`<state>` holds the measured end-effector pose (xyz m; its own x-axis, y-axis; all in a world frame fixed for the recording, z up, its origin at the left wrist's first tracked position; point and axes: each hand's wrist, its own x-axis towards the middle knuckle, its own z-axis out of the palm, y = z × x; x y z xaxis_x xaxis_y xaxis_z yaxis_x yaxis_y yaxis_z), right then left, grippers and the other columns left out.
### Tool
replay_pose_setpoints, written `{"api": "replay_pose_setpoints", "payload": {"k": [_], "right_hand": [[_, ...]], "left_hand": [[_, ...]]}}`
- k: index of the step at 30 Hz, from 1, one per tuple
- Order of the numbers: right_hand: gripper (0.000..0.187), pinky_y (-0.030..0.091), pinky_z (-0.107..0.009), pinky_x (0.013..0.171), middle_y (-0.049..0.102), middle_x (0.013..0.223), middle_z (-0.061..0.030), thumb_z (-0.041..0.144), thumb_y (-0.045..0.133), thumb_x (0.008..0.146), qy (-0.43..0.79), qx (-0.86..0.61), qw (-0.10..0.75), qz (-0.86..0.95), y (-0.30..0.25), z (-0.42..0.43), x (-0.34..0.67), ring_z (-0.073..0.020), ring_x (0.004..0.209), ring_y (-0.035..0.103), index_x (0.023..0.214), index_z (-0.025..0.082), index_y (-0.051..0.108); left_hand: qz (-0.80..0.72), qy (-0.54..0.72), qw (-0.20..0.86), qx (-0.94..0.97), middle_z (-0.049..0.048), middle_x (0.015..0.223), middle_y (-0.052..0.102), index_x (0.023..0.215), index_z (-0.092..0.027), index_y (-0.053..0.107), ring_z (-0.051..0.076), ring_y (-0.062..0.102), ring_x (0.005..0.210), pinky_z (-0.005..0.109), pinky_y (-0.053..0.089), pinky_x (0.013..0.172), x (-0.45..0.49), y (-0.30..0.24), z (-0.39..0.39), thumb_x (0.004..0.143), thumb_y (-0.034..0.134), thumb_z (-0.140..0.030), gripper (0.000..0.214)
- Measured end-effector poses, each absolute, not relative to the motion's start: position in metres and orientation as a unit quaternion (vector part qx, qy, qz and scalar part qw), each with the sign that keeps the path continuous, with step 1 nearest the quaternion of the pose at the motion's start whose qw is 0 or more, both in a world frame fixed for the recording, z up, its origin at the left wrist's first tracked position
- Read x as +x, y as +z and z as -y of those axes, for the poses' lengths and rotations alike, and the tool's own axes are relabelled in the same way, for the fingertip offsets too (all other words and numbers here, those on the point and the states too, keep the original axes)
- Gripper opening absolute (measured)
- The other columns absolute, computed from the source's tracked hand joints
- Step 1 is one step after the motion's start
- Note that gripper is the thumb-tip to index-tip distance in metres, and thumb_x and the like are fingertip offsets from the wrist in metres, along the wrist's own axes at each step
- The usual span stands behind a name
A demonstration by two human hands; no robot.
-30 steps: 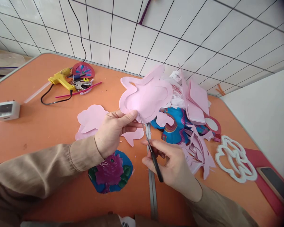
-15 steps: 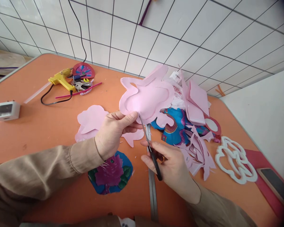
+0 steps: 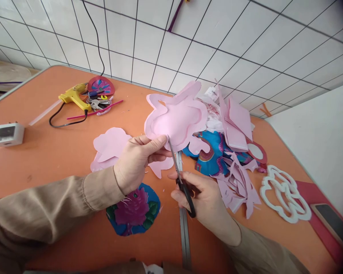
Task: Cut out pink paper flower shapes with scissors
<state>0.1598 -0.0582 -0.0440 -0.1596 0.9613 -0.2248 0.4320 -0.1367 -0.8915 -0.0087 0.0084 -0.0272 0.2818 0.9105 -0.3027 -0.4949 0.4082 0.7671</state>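
Left hand (image 3: 137, 161): fingers pinched shut on pink paper cutout (image 3: 178, 121), held above orange table (image 3: 45, 160); right hand (image 3: 202, 199): closed round scissors (image 3: 180, 179), blade tips at cutout's lower edge.

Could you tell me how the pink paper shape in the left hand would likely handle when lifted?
The pink paper shape, pinched at its lower edge by the left hand, stands up with little droop, so it is probably light and fairly stiff. Its narrow outer strip, partly cut by the scissors, would likely flop or tear easily.
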Motion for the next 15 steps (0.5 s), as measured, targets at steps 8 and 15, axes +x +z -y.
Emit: {"api": "replay_pose_setpoints", "payload": {"k": [8, 15], "right_hand": [[0.036, 0.044, -0.025, 0.051, 0.055, 0.059, 0.0025, 0.044, 0.076, 0.070, 0.511, -0.551, 0.290, 0.593, -0.0379, 0.0553, 0.1607, -0.0112, 0.051, 0.052, 0.090, 0.016, 0.066], [0.030, 0.043, -0.026, 0.051, 0.055, 0.060, 0.0015, 0.038, 0.069, 0.071, 0.509, -0.554, 0.260, 0.605, -0.0333, 0.0543, 0.1642, -0.0122, 0.052, 0.052, 0.091, 0.015, 0.064]], "left_hand": [[-0.402, 0.463, 0.734, 0.293, 0.0032, 0.063, 0.070, 0.062, -0.015, 0.070, 0.012, 0.067, 0.065, 0.023, 0.048, 0.064, -0.0094, -0.0270, -0.0107, 0.074, 0.078, -0.033, 0.023], [-0.406, 0.468, 0.717, 0.320, 0.0034, 0.062, 0.070, 0.061, -0.016, 0.070, 0.013, 0.065, 0.063, 0.024, 0.047, 0.063, -0.0101, -0.0280, -0.0111, 0.074, 0.077, -0.035, 0.025]]}}
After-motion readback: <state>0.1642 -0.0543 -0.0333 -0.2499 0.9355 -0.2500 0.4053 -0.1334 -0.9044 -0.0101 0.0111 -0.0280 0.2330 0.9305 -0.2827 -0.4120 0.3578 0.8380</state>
